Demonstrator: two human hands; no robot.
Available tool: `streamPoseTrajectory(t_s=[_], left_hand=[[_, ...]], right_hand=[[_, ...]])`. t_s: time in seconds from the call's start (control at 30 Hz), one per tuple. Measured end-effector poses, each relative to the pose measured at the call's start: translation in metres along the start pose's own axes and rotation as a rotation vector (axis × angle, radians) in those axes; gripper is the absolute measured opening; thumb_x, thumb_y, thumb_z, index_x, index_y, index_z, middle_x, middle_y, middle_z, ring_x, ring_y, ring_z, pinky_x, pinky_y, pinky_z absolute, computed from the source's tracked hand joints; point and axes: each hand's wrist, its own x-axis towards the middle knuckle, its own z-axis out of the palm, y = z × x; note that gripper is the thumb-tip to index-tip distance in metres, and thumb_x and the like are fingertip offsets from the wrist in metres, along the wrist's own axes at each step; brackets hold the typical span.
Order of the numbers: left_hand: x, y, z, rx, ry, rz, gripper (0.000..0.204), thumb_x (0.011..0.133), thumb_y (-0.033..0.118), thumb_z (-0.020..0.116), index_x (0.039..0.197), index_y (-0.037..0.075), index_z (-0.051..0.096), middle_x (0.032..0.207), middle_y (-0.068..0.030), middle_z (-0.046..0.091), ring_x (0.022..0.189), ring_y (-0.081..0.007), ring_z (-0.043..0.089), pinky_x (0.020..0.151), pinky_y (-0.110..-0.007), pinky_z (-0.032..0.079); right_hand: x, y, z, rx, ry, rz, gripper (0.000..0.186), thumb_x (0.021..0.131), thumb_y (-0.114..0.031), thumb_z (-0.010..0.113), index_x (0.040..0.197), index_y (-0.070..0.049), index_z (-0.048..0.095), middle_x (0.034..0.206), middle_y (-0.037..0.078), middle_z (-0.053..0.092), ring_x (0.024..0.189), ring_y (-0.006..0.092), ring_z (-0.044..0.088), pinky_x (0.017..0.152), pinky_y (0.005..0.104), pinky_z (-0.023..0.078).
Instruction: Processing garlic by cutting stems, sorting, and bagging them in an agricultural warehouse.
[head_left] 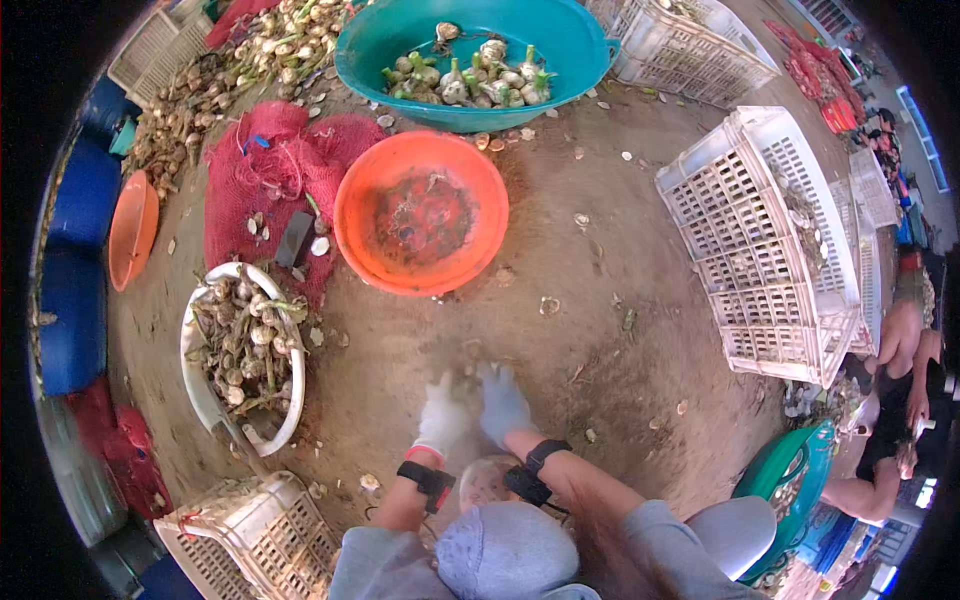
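My left hand (440, 420) in a white glove and my right hand (503, 407) in a pale blue glove are close together, low in the middle over the dirty floor (590, 370). Their fingertips are smeared by motion, so I cannot make out anything held. An orange basin (470, 250), dirty inside, stands just beyond them. To their left sits a white basin (187, 360) of garlic bulbs with stalks (250, 345). Red mesh sacking (245, 170) lies behind that, with a dark flat object (293, 239) on it.
A teal tub (360, 50) of garlic stands at the back, beside a garlic heap (290, 40). Crates (720, 230) are at right and lower left (250, 530). Blue barrels (75, 300) line the left. Another person's bare arm (865, 490) is at far right, near a green tub (775, 470).
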Motion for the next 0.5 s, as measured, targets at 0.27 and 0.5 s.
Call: streamPoseTrajectory(t_s=[0.27,0.5], left_hand=[[-0.007,0.084,0.003,-0.634,-0.191,0.155,0.036,0.088,0.014,0.054,0.122,0.002,0.053,0.109,-0.0132,0.063,0.098,-0.0211,0.061,0.082,-0.033,0.049],[-0.051,0.428,-0.018,-0.686,-0.557,1.106,0.07,0.085,0.026,0.06,0.141,-0.001,0.027,0.126,-0.019,0.054,0.115,-0.0227,0.052,0.097,-0.033,0.042]], right_hand=[[-0.012,0.031,-0.02,0.587,0.16,0.021,0.057,0.076,-0.005,0.057,0.13,-0.005,0.039,0.119,0.023,0.045,0.106,0.0389,0.05,0.094,0.0448,0.041],[-0.079,0.115,-0.327,1.4,0.951,-0.361,0.052,0.096,-0.037,0.041,0.134,-0.001,0.038,0.12,0.013,0.051,0.105,0.0235,0.051,0.089,0.0335,0.043]])
